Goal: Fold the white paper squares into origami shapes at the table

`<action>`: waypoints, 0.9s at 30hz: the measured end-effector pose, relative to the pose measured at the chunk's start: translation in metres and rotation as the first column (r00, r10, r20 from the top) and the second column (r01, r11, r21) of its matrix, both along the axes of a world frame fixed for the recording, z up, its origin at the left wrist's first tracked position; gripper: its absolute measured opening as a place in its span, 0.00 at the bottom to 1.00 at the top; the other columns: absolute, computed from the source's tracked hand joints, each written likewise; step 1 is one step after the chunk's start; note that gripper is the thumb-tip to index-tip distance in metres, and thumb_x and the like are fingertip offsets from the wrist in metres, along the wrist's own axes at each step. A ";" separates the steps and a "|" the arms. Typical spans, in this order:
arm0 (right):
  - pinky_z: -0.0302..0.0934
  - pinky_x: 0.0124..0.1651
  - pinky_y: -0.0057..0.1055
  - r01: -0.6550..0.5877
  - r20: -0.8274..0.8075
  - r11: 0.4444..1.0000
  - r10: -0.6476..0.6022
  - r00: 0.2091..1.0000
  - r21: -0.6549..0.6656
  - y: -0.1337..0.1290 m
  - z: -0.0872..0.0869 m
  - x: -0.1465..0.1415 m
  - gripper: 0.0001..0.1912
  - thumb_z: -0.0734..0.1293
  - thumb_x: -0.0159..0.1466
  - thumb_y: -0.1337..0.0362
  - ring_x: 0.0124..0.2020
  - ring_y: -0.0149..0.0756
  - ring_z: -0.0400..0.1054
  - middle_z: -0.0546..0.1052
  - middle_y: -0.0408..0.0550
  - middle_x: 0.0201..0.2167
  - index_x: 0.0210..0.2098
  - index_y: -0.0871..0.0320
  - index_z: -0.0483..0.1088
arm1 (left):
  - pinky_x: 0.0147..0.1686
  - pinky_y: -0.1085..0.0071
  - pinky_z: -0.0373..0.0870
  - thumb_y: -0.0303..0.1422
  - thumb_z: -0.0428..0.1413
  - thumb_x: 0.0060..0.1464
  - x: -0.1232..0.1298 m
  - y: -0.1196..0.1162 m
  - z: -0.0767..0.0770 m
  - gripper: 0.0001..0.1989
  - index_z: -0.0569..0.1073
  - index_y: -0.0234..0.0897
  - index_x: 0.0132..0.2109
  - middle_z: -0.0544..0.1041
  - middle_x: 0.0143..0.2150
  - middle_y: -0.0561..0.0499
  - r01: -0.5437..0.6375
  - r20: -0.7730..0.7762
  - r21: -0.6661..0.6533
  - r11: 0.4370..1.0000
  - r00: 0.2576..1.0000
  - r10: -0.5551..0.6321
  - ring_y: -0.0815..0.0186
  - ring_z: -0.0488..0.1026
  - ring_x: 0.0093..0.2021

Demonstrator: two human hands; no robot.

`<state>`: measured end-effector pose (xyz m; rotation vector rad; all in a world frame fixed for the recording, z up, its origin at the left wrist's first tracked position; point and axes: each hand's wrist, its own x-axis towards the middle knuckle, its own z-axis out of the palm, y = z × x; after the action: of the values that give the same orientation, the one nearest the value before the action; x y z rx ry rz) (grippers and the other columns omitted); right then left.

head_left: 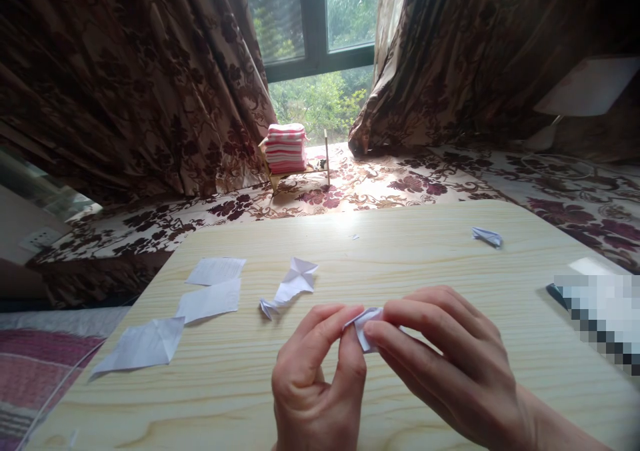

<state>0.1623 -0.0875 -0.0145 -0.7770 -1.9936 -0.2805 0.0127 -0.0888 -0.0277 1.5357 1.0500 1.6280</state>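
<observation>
A small folded piece of white paper (369,340) is held up over the table between both hands. My left hand (320,371) pinches its left edge between thumb and index finger. From the other side, the fingers of my right hand (450,351) close on its right part and cover some of it. Beyond my left hand lies a creased, partly folded paper strip (296,283) with a twisted end. Three flat paper pieces rest further left: a rear one (216,271), a middle one (210,302) and a larger creased one (140,344).
The pale wooden table (200,404) has a narrow folded paper (487,237) at its back right and a tiny scrap (355,237) near the back. A blurred-out object (605,318) lies at the right edge. Behind, a small stand holds stacked pink-striped cloths (286,148).
</observation>
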 end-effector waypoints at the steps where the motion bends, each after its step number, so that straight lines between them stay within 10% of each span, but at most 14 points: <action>1: 0.62 0.34 0.35 -0.004 0.001 1.000 0.004 1.000 0.006 0.000 -0.001 0.000 0.12 0.65 0.60 0.80 0.35 0.36 0.66 0.76 0.53 0.35 0.41 0.65 0.73 | 0.38 0.77 0.76 0.22 0.57 0.54 -0.001 0.000 0.002 0.14 0.82 0.45 0.40 0.81 0.38 0.53 0.026 0.002 -0.021 0.999 1.000 -0.026 0.67 0.78 0.38; 12: 0.60 0.36 0.35 -0.010 0.008 1.000 0.010 1.000 0.002 0.002 -0.006 0.002 0.12 0.66 0.60 0.80 0.38 0.35 0.63 0.73 0.52 0.38 0.43 0.67 0.72 | 0.38 0.79 0.75 0.28 0.55 0.57 -0.004 0.002 0.012 0.12 0.83 0.45 0.40 0.81 0.38 0.50 0.178 0.127 -0.278 0.944 0.981 -0.147 0.66 0.77 0.39; 19: 0.61 0.39 0.35 0.040 0.068 0.997 -0.044 0.997 0.058 0.002 -0.006 0.004 0.14 0.67 0.59 0.80 0.39 0.35 0.64 0.74 0.50 0.38 0.44 0.63 0.73 | 0.39 0.73 0.76 0.36 0.60 0.54 -0.004 0.003 0.011 0.10 0.83 0.38 0.39 0.82 0.35 0.47 0.384 0.409 -0.450 0.806 0.891 -0.196 0.63 0.78 0.37; 27: 0.66 0.42 0.36 0.071 -0.150 0.993 -0.086 0.985 -0.099 0.002 -0.006 0.005 0.19 0.70 0.58 0.74 0.43 0.37 0.67 0.71 0.52 0.42 0.48 0.60 0.67 | 0.38 0.78 0.74 0.37 0.63 0.51 -0.008 0.009 0.004 0.08 0.84 0.39 0.36 0.82 0.38 0.49 0.121 0.304 -0.423 0.898 0.953 0.015 0.65 0.77 0.39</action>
<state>0.1678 -0.0859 -0.0205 -0.9110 -1.8436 -0.1685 0.0048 -0.0800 -0.0233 0.9757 1.0991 1.4075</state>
